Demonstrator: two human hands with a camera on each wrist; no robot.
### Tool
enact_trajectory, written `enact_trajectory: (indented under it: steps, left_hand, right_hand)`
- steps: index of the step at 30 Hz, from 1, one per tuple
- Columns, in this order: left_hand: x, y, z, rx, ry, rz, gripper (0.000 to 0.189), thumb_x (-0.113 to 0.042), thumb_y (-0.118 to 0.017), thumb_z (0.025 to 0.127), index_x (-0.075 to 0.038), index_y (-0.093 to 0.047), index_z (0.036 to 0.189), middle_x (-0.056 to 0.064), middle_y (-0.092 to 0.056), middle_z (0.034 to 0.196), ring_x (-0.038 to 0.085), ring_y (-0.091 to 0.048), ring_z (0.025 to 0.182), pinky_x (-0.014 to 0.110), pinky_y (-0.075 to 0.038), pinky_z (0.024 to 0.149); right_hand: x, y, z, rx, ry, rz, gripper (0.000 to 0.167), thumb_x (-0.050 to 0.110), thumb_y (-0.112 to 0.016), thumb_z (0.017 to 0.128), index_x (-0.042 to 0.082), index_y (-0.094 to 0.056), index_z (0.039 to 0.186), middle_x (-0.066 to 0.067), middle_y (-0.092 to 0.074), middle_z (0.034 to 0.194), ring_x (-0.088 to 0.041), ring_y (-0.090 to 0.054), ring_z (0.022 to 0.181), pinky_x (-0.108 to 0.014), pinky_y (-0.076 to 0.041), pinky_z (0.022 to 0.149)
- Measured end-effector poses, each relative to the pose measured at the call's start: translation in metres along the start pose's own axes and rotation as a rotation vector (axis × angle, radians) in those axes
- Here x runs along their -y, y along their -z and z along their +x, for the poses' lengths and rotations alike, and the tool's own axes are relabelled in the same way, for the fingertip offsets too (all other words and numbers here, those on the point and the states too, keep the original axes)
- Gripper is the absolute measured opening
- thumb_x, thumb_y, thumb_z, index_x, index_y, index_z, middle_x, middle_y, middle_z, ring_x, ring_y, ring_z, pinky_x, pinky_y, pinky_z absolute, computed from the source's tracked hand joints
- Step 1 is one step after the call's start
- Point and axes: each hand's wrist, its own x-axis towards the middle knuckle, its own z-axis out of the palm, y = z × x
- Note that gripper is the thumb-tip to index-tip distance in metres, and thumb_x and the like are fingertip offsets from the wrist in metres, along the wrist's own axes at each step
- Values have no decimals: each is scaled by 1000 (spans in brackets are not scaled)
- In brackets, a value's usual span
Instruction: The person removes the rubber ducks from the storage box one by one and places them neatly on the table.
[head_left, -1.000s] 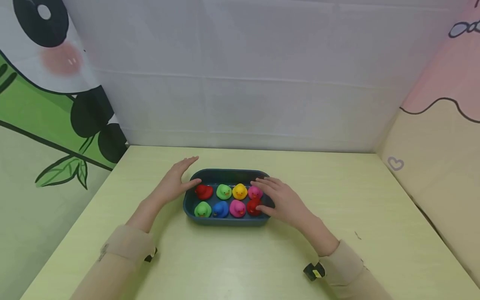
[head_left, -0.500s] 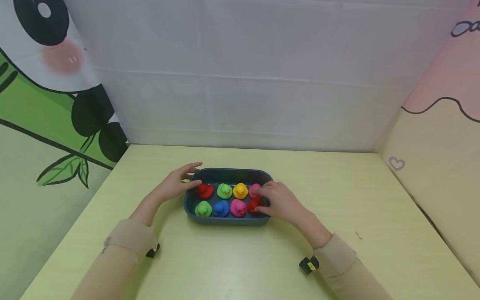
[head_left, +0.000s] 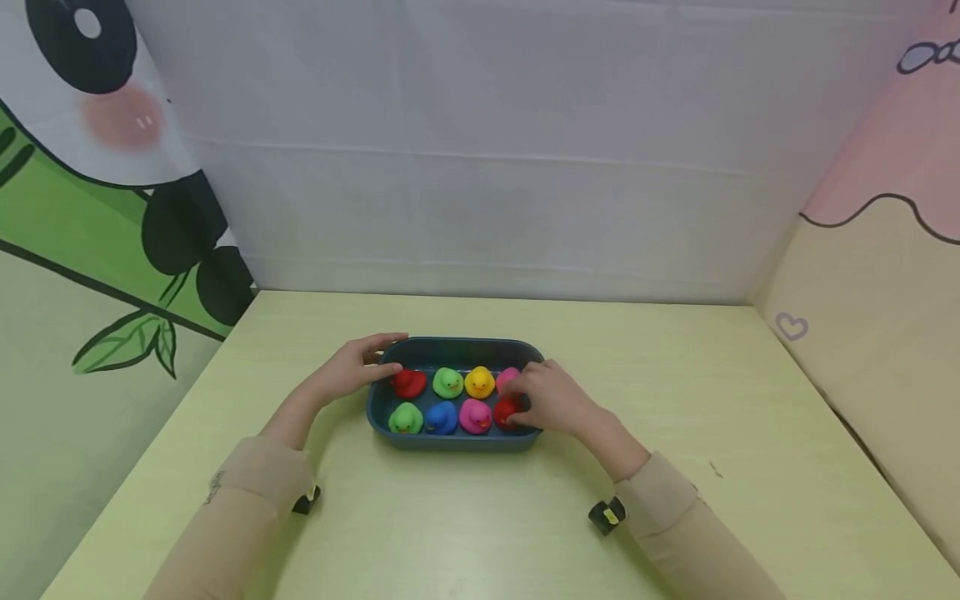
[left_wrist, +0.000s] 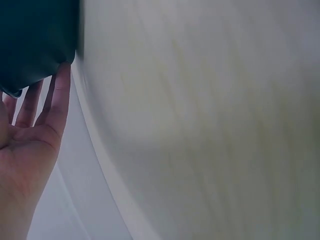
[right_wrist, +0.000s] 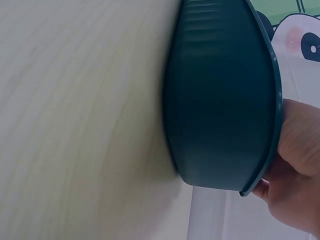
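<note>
A dark blue-green tray [head_left: 457, 444] holds two rows of small rubber ducks. My left hand [head_left: 348, 367] holds the tray's left end, thumb over the rim beside a red duck [head_left: 409, 383]. In the left wrist view its fingers [left_wrist: 61, 95] lie along the outer wall. My right hand [head_left: 557, 400] reaches over the right end, curled fingers and thumb pinching a second red duck [head_left: 504, 412] in the front row. A pink duck [head_left: 507, 377] behind it is partly covered by the fingers. The right wrist view shows that hand [right_wrist: 300, 160] past the rim, fingertips hidden inside.
Between the red ones sit green [head_left: 447, 382] and yellow [head_left: 480, 382] ducks behind, with green [head_left: 406, 418], blue [head_left: 442, 418] and pink [head_left: 476, 417] ducks in front. The pale wooden table [head_left: 450, 533] meets a white cloth backdrop [head_left: 487, 225]. Printed panels flank both sides.
My right hand has drawn its fingers and thumb closer together around the right-hand red duck. My left fingers have come down from a spread position onto the tray's rim. The tray stays in place.
</note>
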Motion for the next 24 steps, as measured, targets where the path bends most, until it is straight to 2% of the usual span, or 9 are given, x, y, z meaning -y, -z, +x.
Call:
enact_trajectory:
  steps: [11,20,24]
  left_hand:
    - [-2,-3,-1,-1,34,-28,54,-25,-63,91,-20,-44,141,17,-44,142,41,-54,117,46,-49,91]
    - [-5,-6,-3,-53,13,1,52,-19,-62,92,-12,-45,140,20,-48,137,39,-57,110,43,-53,84]
    - [-16,-7,-7,-74,-1,0,50,-10,-59,92,-5,-44,140,22,-47,137,41,-56,109,45,-53,83]
  right_hand:
    - [-8,-4,1,-12,59,80,26,31,-78,78,21,-73,101,8,-70,93,-15,-54,91,-34,-42,80]
    - [-14,-7,-1,-53,113,225,26,25,-75,81,18,-72,105,7,-70,98,-12,-55,91,-31,-46,81]
    - [-17,-5,-3,-50,87,321,29,23,-74,82,16,-70,110,5,-67,101,-12,-54,94,-33,-49,84]
